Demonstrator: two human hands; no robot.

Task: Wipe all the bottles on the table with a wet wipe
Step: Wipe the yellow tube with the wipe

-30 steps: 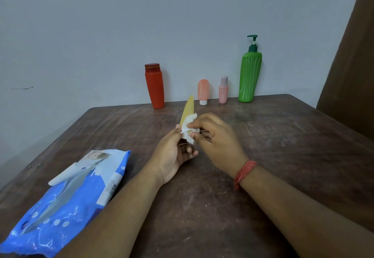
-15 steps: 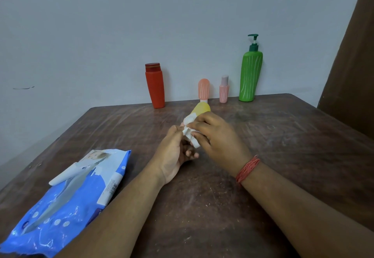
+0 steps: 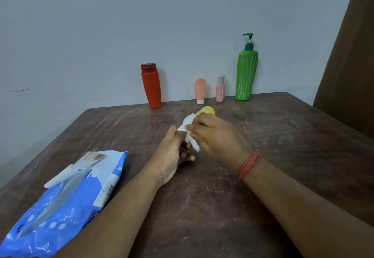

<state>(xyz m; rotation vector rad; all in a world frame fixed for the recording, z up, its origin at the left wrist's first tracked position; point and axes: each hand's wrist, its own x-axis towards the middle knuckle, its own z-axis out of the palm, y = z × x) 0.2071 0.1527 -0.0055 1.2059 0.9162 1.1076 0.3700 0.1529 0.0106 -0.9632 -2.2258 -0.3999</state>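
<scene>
Over mid-table, the left hand [image 3: 172, 152] grips the yellow bottle [image 3: 206, 110] while the right hand [image 3: 214, 136] pinches the wet wipe [image 3: 189, 128] around it, so four bottles [image 3: 246, 73] by the wall seemingly await wiping.

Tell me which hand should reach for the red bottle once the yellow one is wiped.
Left, probably. The red bottle stands at the back, left of the others, nearer the left hand. The right hand grips the wipe around the yellow bottle, so it can keep wiping.
</scene>
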